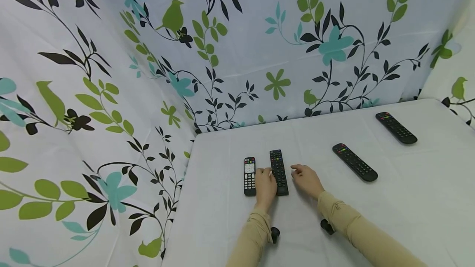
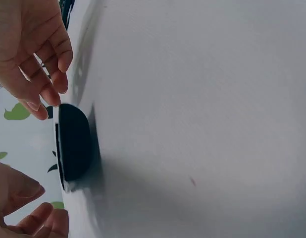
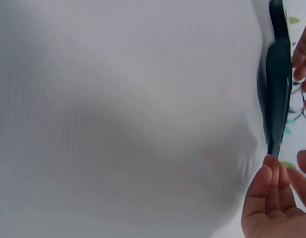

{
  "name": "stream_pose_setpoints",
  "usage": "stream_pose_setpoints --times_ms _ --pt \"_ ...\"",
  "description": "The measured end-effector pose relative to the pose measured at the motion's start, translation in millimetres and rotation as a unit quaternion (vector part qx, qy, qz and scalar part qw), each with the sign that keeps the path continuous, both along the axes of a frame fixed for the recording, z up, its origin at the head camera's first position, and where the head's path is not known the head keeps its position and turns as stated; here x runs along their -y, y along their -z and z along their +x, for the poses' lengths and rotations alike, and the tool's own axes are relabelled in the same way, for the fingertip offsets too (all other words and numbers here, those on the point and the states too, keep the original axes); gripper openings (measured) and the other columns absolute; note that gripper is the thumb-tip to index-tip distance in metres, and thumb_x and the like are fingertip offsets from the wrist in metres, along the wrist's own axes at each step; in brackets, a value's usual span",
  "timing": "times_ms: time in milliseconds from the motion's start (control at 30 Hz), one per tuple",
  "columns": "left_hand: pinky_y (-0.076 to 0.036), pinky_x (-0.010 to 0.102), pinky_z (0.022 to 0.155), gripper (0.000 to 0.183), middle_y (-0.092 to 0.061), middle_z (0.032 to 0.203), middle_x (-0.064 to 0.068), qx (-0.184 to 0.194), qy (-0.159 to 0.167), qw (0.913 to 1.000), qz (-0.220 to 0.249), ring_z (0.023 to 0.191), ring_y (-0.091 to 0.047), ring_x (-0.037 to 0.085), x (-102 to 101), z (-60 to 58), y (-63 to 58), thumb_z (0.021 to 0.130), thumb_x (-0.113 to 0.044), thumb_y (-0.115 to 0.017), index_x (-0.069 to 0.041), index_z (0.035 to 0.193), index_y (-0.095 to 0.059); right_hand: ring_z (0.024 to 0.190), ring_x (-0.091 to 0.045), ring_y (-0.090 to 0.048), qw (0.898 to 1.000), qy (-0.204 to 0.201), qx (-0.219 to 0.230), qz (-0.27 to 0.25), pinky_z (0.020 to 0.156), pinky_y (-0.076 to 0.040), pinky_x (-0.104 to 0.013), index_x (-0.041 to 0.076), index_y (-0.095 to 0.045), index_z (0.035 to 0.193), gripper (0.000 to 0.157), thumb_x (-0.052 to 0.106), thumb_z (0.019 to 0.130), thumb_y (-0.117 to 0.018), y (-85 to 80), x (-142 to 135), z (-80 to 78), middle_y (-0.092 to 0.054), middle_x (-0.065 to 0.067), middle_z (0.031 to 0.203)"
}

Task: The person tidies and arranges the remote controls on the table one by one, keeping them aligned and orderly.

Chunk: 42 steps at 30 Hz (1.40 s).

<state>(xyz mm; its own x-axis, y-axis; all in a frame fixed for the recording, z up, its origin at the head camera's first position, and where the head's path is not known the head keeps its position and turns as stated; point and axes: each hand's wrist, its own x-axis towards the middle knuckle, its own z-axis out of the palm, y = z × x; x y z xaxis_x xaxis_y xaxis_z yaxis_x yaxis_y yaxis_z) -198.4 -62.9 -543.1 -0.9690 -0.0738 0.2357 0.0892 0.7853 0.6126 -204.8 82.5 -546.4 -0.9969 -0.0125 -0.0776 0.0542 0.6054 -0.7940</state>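
Two black remotes lie near each other in the head view: one with a pale upper panel (image 1: 250, 168), the other longer and full of small buttons (image 1: 281, 172). My left hand (image 1: 265, 186) is between them, fingers loosely bent beside the long remote's left edge; contact cannot be told. My right hand (image 1: 307, 181) hovers at its right, fingers loosely bent and holding nothing. In the left wrist view the long remote's dark end (image 2: 75, 141) appears between both hands. The right wrist view shows my right fingertips (image 3: 271, 163) close to the remote's side (image 3: 278, 89).
Two more black remotes lie slanted on the right, one nearer (image 1: 355, 162) and one by the far corner (image 1: 396, 127). A white cloth covers the table (image 1: 219, 226). Patterned curtains (image 1: 237, 52) hang behind and at the left. Each wrist carries a small black camera (image 1: 275, 235).
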Motion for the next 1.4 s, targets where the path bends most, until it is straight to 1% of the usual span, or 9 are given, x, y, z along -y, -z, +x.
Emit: stream_pose_setpoints --times_ms 167,300,500,700,800,867,1000,1200,1400 --pt "-0.043 0.027 0.072 0.021 -0.055 0.1 0.011 -0.06 0.014 0.998 0.015 0.089 -0.048 0.02 -21 -0.6 -5.1 0.086 -0.002 -0.059 -0.003 0.106 -0.067 0.091 -0.029 -0.062 1.0 -0.014 -0.026 0.008 0.064 -0.051 -0.031 -0.001 -0.058 0.122 0.036 0.018 0.091 -0.053 -8.6 -28 -3.2 -0.064 -0.019 0.103" --pt "-0.042 0.026 0.074 0.023 -0.054 0.101 0.01 -0.072 0.046 0.9963 0.009 0.09 -0.046 0.019 -44 0.7 -11.1 0.085 -0.004 -0.06 -0.004 0.107 -0.066 0.094 -0.033 -0.062 0.997 -0.009 -0.058 0.042 0.071 -0.051 -0.039 -0.001 -0.059 0.12 0.036 0.019 0.091 -0.053 -17.6 -54 -8.1 -0.064 -0.02 0.104" --pt "-0.043 0.021 0.078 0.03 -0.053 0.108 0.009 -0.005 0.099 0.995 0.015 0.095 -0.048 0.015 -87 4.3 -16.4 0.088 -0.01 -0.058 -0.007 0.118 -0.062 0.097 -0.038 -0.06 0.994 0.003 -0.083 0.072 0.075 -0.05 -0.047 -0.003 -0.057 0.122 0.037 0.02 0.093 -0.052 -31.4 -98 -13.5 -0.062 -0.025 0.107" --pt "-0.043 0.015 0.077 0.04 -0.054 0.107 0.005 0.05 0.142 0.9885 -0.009 0.093 -0.05 0.008 -132 7.8 -15.8 0.088 -0.015 -0.059 -0.012 0.127 -0.056 0.102 -0.043 -0.056 0.993 0.014 -0.079 0.084 0.081 -0.047 -0.053 -0.005 -0.056 0.123 0.041 0.024 0.095 -0.049 -35.1 -140 -14.3 -0.058 -0.029 0.111" --pt "-0.042 0.014 0.072 0.044 -0.054 0.102 0.003 0.083 0.154 0.9843 0.021 0.084 -0.05 0.005 -152 8.4 -16.2 0.087 -0.017 -0.06 -0.012 0.13 -0.053 0.101 -0.044 -0.056 0.992 0.013 -0.075 0.104 0.079 -0.048 -0.052 -0.005 -0.055 0.123 0.041 0.024 0.094 -0.048 -32.8 -156 -14.1 -0.058 -0.031 0.112" --pt "-0.041 0.014 0.069 0.045 -0.057 0.098 0.002 0.105 0.154 0.9812 0.05 0.079 -0.05 0.004 -162 7.5 -15.8 0.087 -0.017 -0.06 -0.012 0.131 -0.051 0.1 -0.044 -0.057 0.991 0.011 -0.071 0.114 0.077 -0.048 -0.052 -0.005 -0.055 0.123 0.041 0.023 0.094 -0.047 -30.8 -165 -14.5 -0.059 -0.031 0.112" --pt "-0.042 0.014 0.063 0.044 -0.066 0.085 0.001 0.143 0.138 0.9748 0.101 0.07 -0.054 0.003 -178 3.8 -11.5 0.087 -0.017 -0.06 -0.011 0.13 -0.051 0.101 -0.048 -0.054 0.992 0.015 -0.048 0.119 0.078 -0.046 -0.053 -0.008 -0.054 0.122 0.041 0.021 0.095 -0.044 -28.2 -179 -13.6 -0.057 -0.034 0.113" --pt "-0.044 0.017 0.059 0.042 -0.071 0.079 0.003 0.174 0.092 0.9702 0.141 0.064 -0.061 0.006 -194 3.4 -0.9 0.086 -0.017 -0.062 -0.011 0.127 -0.054 0.106 -0.053 -0.049 0.993 0.014 0.011 0.12 0.083 -0.043 -0.057 -0.01 -0.052 0.123 0.04 0.016 0.094 -0.04 -18.0 -197 -8.7 -0.051 -0.039 0.12" --pt "-0.041 0.015 0.054 0.046 -0.069 0.071 0.002 0.192 0.088 0.9641 0.161 0.054 -0.054 0.005 -209 2.5 7.3 0.084 -0.015 -0.064 -0.014 0.13 -0.053 0.114 -0.054 -0.044 0.992 0.01 0.058 0.112 0.089 -0.042 -0.058 -0.009 -0.052 0.123 0.04 0.013 0.092 -0.041 -12.9 -205 -6.6 -0.047 -0.037 0.126"
